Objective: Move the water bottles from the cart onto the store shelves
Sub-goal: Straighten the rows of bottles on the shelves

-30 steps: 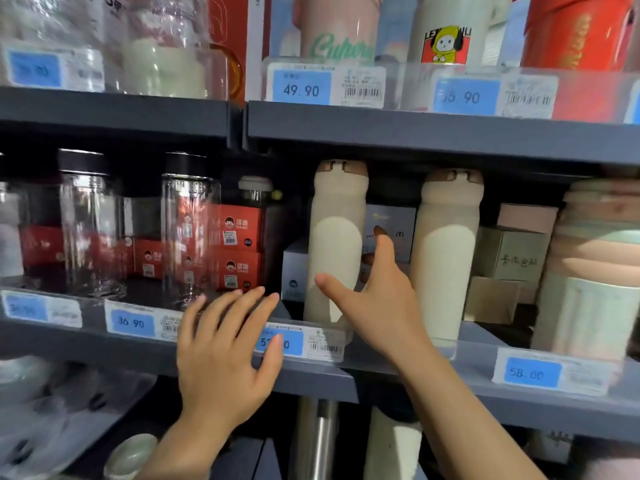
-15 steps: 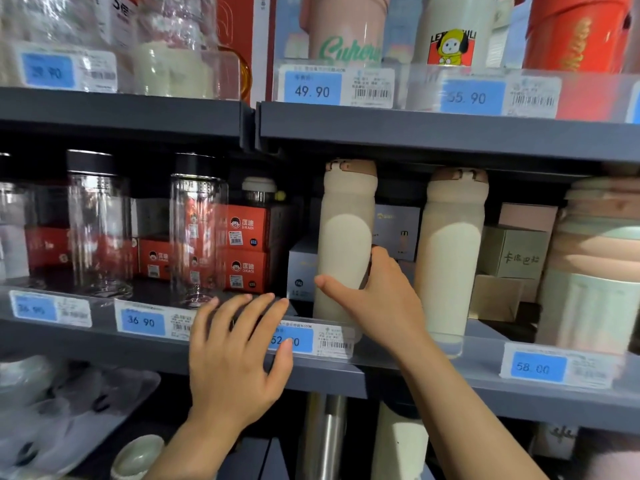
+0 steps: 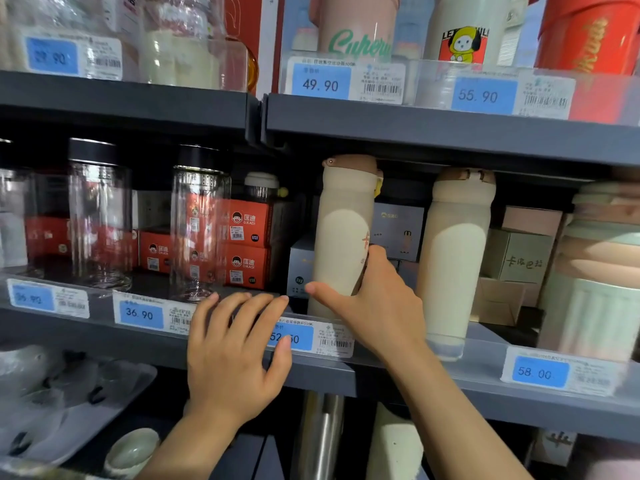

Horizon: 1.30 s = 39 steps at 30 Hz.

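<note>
Head view shows us our right grip point(image 3: 374, 306) curled round the cream bottle point(image 3: 343, 237) standing on the middle shelf point(image 3: 415, 372) beside its twin point(image 3: 453, 258), our left grip point(image 3: 235, 351) open and empty; the cart is unseen, so remaining stock is unknown.

The right hand point(image 3: 377, 306) grips the lower body of a tall cream bottle with a tan flip lid point(image 3: 343, 230), standing upright on the grey metal shelf point(image 3: 450, 382); the left hand point(image 3: 232, 355) lies flat, fingers spread, against the shelf's front edge, partly covering a blue price label point(image 3: 294, 337); a second cream bottle point(image 3: 453, 258) stands just beside to the right; two clear glass bottles with black caps point(image 3: 98, 216) stand to the left, red cartons point(image 3: 246, 244) behind them.
</note>
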{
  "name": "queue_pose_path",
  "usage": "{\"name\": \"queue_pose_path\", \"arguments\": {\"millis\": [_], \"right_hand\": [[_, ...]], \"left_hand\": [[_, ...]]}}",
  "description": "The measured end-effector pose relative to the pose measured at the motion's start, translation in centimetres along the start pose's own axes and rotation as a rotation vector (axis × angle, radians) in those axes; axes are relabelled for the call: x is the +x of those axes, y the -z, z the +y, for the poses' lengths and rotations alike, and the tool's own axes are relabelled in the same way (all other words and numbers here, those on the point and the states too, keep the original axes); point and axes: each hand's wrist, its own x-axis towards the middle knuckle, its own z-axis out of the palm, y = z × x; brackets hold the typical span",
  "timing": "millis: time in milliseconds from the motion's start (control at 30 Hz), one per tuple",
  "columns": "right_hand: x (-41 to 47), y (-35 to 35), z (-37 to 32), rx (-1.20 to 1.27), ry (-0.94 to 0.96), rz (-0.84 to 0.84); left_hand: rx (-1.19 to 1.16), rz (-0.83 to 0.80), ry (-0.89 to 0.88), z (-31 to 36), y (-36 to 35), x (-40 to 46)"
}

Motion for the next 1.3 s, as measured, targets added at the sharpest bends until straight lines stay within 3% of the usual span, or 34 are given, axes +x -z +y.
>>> {"name": "queue_pose_path", "arguments": {"millis": [100,300,533,733,933,1167,1300], "right_hand": [[0.1,0.0,-0.2,0.006,-0.001,0.005],[0.5,0.9,0.6,0.2,-0.008,-0.15],[0.2,-0.1,0.1,0.007,-0.029,-0.019],[0.7,0.6,0.9,0.224,-0.018,-0.157],[0.1,-0.4,-0.3,-0.054,-0.036,-0.016],[0.1,0.3,0.0,0.049,0.013,-0.104],[-0.1,0.2,0.2,0.014,0.038,-0.054]], "left_hand": [[-0.005,-0.01,0.006,0.0,0.0,0.1],[0.002,-0.006,0.01,0.1,0.1,0.1],[0.018,-0.01,0.014,0.1,0.1,0.1],[0.024,-0.022,0.015,0.1,0.1,0.1],[0.03,-0.051,0.022,0.2,0.3,0.1],[0.031,-0.035,0.02,0.2,0.3,0.1],[0.026,-0.029,0.014,0.3,0.3,0.2]]}}
